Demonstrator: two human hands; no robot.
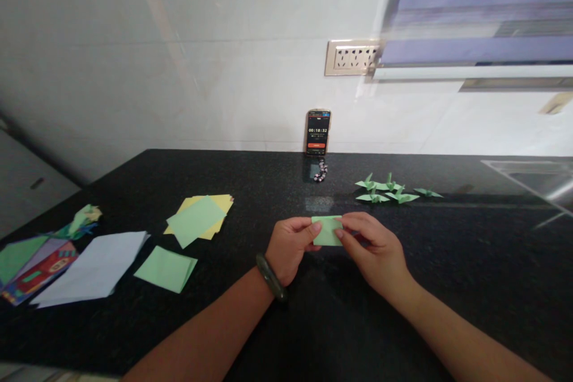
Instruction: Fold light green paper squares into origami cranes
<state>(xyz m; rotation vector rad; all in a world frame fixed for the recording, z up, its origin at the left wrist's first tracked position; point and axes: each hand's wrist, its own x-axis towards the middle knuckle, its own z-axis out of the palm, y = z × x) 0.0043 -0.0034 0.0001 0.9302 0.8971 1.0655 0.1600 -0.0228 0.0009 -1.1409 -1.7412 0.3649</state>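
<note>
A small folded light green paper (pixel 326 230) is held between both hands over the black counter (pixel 403 310). My left hand (pixel 290 248) pinches its left edge with thumb and fingers closed; a dark bracelet circles that wrist. My right hand (pixel 375 250) pinches the paper's right edge, fingers curled. Several finished green paper cranes (pixel 388 188) lie on the counter behind my right hand.
A phone (pixel 317 132) showing a timer leans against the wall, with a small beaded string (pixel 320 171) before it. To the left lie green and yellow paper squares (pixel 199 218), another green stack (pixel 166 268), white sheets (pixel 96 268) and a coloured packet (pixel 33 268). A sink (pixel 537 182) sits at far right.
</note>
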